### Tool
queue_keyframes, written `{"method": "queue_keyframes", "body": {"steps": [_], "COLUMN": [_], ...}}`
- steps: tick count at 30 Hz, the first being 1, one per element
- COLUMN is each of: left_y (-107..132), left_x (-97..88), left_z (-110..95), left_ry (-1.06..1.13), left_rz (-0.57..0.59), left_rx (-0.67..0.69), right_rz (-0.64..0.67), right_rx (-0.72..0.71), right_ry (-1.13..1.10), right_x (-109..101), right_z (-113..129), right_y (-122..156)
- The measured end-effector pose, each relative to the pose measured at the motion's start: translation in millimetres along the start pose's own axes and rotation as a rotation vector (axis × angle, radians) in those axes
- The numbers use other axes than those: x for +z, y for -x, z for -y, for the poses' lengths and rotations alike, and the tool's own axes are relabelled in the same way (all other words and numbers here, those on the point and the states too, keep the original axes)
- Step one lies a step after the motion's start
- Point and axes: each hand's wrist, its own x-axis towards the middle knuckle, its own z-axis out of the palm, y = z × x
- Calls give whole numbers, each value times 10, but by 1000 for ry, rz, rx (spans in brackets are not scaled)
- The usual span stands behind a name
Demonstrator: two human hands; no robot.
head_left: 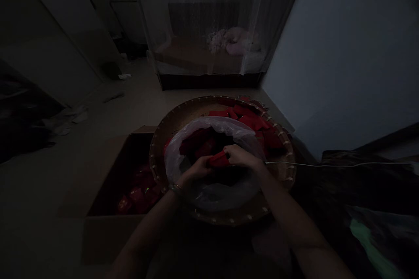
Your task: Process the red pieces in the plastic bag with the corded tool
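Both my hands hold a small red packet (218,159) above the mouth of a clear plastic bag (212,198). My left hand (197,169) grips its left end, and a bracelet circles that wrist. At the packet's right end, the fingers of my right hand (240,155) are closed on it. Dark red pieces (198,141) lie inside the bag. The bag rests in a round woven basket (183,113) with a stitched rim. More red packets (250,117) are heaped along the basket's far right side. Dim light hides fine detail.
Left of the basket stands an open cardboard box (108,231) with red packets (137,196) inside. A thin white cord (327,165) runs rightward from near my right wrist. Dark cloth-like items lie at right. A netted bed (190,50) stands beyond, and a pale wall (343,52) rises at right.
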Motion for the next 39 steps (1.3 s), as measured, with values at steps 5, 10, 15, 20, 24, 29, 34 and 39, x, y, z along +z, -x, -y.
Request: {"method": "queue_keyframes", "body": {"steps": [5,10,15,20,24,29,34,39], "left_y": [6,7,-10,-26,-31,-23,-11,7], "left_x": [23,40,23,3,-15,-15,9,9], "left_z": [-92,-168,-143,-97,-104,-146,-165,-201], "left_ry": [32,29,-20,52,67,23,-7,-44], "left_rz": [-97,-175,-231,-277,-331,-357,-320,-253], "left_rx": [-24,-80,-73,-91,-86,-59,-57,-35], "right_rz": [-37,-112,-231,-321,-456,-469,-409,-331], "right_rx": [8,65,101,182,229,145,-13,71], "right_ry": [-77,-136,-134,-364,-508,-284,-119,-37], "right_x": [-115,-160,-115,-69,-65,-18,87,183], "right_z": [75,93,117,116,5,-131,14,105], "right_y": [-20,-23,-43,-70,-101,-113,-119,-211]}}
